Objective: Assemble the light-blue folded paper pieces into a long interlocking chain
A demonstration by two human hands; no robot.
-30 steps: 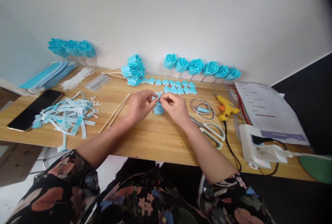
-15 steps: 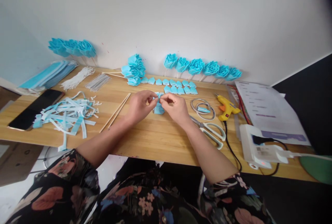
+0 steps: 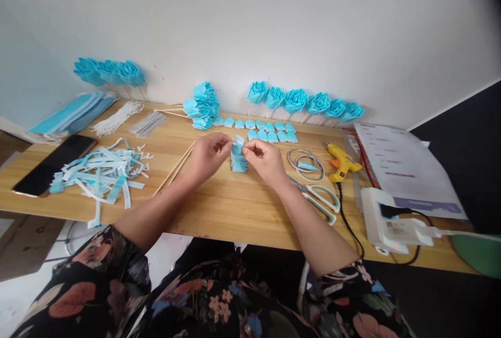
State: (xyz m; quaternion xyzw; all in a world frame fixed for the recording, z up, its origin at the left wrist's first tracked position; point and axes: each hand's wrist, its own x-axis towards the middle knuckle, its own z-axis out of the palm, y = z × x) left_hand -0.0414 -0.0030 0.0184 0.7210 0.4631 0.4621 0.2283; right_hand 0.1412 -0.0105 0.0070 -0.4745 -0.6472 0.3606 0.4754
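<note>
Wooden table [image 3: 219, 213]: both hands [image 3: 207, 156] [image 3: 266, 160] pinching blue piece [image 3: 238, 154].

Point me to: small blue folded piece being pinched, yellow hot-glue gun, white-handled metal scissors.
small blue folded piece [image 3: 238, 163], head view, lower body below the pinch.
yellow hot-glue gun [image 3: 341, 160], head view, middle of the body.
white-handled metal scissors [image 3: 304, 189], head view, by the pivot.
</note>
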